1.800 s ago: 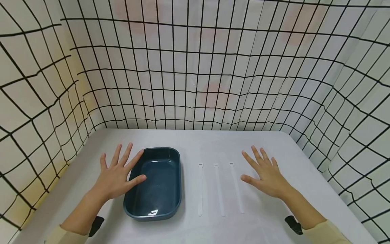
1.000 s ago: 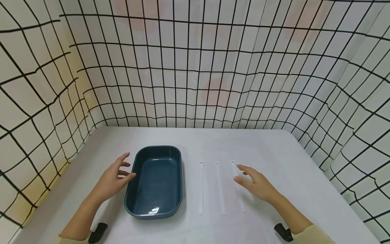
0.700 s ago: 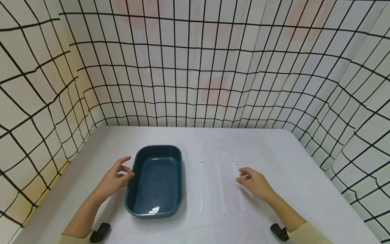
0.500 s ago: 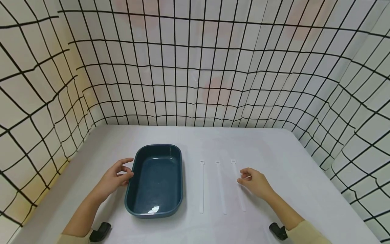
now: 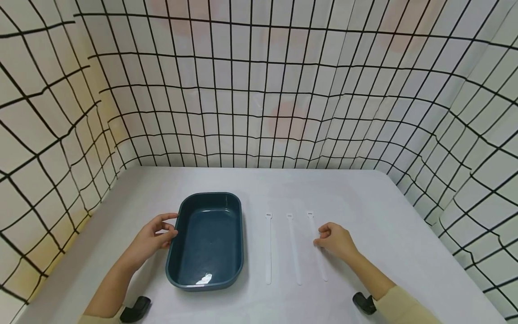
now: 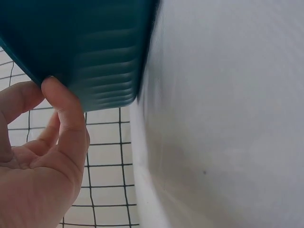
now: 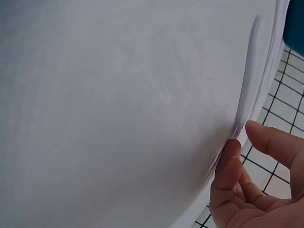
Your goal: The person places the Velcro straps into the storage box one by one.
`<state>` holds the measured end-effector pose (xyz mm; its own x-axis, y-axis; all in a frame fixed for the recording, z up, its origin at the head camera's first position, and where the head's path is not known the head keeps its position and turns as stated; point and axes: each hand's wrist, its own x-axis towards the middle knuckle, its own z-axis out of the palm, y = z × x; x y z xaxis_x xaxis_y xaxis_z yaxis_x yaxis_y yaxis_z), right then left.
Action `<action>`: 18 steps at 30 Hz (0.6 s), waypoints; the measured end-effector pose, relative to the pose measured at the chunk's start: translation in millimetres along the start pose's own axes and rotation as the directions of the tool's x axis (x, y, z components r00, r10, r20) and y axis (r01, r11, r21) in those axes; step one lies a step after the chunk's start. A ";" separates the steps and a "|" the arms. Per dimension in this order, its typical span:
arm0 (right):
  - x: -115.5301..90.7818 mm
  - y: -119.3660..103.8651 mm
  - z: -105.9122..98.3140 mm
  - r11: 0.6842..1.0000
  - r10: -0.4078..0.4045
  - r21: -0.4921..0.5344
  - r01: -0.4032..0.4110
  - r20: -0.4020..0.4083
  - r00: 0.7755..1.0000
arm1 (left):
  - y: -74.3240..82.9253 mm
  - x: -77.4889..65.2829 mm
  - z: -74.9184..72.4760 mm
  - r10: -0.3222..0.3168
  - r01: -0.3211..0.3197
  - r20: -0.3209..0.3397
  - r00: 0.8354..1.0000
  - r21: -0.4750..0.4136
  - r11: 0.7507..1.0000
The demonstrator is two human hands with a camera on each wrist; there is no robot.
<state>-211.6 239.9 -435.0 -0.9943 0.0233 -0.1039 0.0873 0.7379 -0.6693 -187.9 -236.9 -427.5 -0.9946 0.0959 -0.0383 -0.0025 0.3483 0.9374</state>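
A deep blue rectangular box (image 5: 208,247) stands left of centre on the table. My left hand (image 5: 147,240) is at its left rim, thumb and a curled finger meeting that rim in the left wrist view. To the right of the box lie three white cable-tie straps with slotted heads: the left strap (image 5: 269,252), the middle strap (image 5: 294,252) and the right strap (image 5: 312,222). Beside the right strap is my right hand (image 5: 337,243), fingers bent and thumb apart from them. In the right wrist view its fingertips flank the strap (image 7: 247,76) without visibly pinching it.
Black wire mesh (image 5: 259,112) over white sheeting walls the table (image 5: 344,193) at the back and both sides. A black wrist-worn device (image 5: 135,309) shows at the left sleeve, another black device (image 5: 363,303) at the right sleeve.
Both hands have gone from spread fingers to bent ones. The left hand has come to the box's rim, and the right has moved left and down to the right strap. Box and straps stay in place.
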 end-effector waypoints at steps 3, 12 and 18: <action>1.3 -1.8 1.3 1.000 0.010 -0.015 -0.010 -0.010 1.000 | 0.4 -0.6 -0.7 0.004 -0.004 0.002 1.000 -0.003 1.000; 1.1 -9.2 3.7 1.000 0.010 -0.023 -0.011 -0.021 1.000 | 0.1 -2.3 -0.5 0.002 -0.002 0.005 1.000 -0.025 1.000; 0.7 -9.5 4.2 1.000 0.026 -0.008 -0.026 -0.014 1.000 | -2.8 -1.8 0.6 0.007 -0.007 0.005 1.000 -0.034 0.999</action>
<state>-212.8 230.1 -431.8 -0.9925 0.0521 -0.1108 0.1127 0.7421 -0.6607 -186.0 -237.5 -430.2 -0.9941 0.1030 -0.0332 0.0011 0.3161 0.9487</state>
